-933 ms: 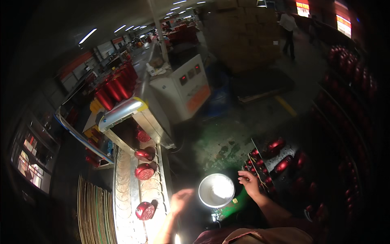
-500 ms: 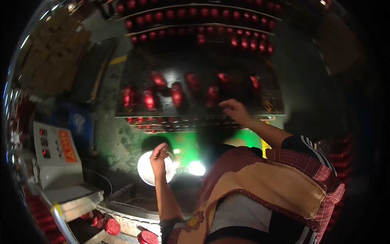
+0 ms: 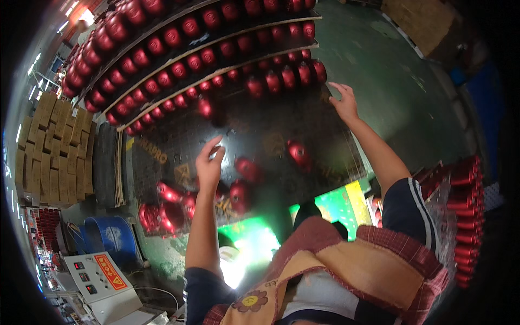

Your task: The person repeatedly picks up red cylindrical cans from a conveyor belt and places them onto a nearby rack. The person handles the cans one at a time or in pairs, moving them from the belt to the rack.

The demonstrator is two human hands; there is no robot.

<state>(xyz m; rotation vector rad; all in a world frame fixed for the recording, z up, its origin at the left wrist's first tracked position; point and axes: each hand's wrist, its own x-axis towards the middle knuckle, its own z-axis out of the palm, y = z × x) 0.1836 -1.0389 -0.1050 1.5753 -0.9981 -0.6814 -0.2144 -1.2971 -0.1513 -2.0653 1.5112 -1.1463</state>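
My left hand is over the dark board, thumb and fingers apart, holding nothing. Close by on the board lie shiny red bottle-shaped pieces, among them one tilted piece and a scattered cluster at the near left. Another red piece rests alone nearer the board's right side. At the far right corner, my right hand is open and holds nothing. Just left of its fingertips, a red piece ends the row along the board's far edge.
Tiered boards packed with red pieces rise beyond. Stacked cartons stand at left, above a blue drum and a grey control box. More red pieces are piled at right. A bright light glares low.
My view has swung and come nearer the tiers. My left hand has gone from above the round white lamp to over the board. My right hand has reached farther out to its far right corner.
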